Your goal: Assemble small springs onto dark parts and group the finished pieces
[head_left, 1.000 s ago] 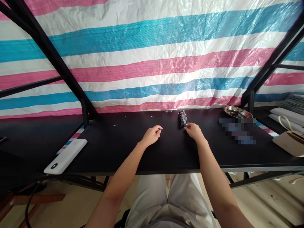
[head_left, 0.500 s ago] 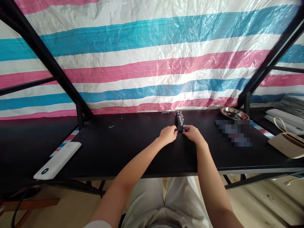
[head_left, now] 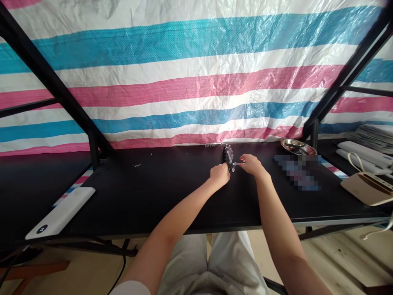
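A narrow black rack-like piece stands near the back of the black table, with several small clear plastic tube-like pieces in a row along its right side. My left hand is closed at the near end of the black piece; the fingertips are partly hidden. To its right, my right hand pinches a thin, clear stick-like piece. That piece points left and reaches the nearest tube-like pieces; whether it touches them I cannot tell.
Small pale pieces form a row by the striped sheet. A white thread lies left. On the right are a shiny metal dish, a pixelated item and a beige box. A white power bank lies front left.
My right hand has drawn slightly right, away from the black piece, and a thin clear stick-like piece now shows at its fingers. My left hand stays at the near end. The view has shifted slightly.
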A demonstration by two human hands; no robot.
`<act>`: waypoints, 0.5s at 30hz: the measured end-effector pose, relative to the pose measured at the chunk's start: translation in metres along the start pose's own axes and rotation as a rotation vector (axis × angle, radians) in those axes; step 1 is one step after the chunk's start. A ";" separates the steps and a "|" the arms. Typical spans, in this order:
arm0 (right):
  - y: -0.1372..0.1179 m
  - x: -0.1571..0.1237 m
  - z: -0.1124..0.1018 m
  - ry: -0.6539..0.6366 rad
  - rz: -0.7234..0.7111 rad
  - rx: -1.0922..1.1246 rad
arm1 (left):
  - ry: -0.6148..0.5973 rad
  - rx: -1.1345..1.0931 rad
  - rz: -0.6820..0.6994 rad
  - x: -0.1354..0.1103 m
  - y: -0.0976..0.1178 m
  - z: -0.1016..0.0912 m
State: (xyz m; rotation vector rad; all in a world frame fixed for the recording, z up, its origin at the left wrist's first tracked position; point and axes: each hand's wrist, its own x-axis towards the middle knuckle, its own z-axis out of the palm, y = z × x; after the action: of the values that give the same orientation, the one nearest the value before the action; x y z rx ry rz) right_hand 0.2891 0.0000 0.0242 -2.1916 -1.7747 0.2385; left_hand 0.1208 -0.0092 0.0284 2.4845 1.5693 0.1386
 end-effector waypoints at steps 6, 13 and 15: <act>-0.002 0.005 0.013 -0.046 -0.077 -0.014 | -0.105 0.084 -0.001 -0.012 -0.016 -0.022; 0.004 0.005 0.023 0.026 -0.090 0.003 | -0.107 0.098 0.091 -0.013 -0.014 -0.026; 0.005 0.004 0.021 0.048 -0.074 0.033 | -0.101 0.104 0.129 -0.011 -0.015 -0.023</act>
State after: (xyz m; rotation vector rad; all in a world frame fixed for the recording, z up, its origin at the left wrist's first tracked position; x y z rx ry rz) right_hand 0.2881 0.0056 0.0026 -2.0869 -1.8085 0.1947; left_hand 0.0988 -0.0103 0.0480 2.6277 1.4111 -0.0501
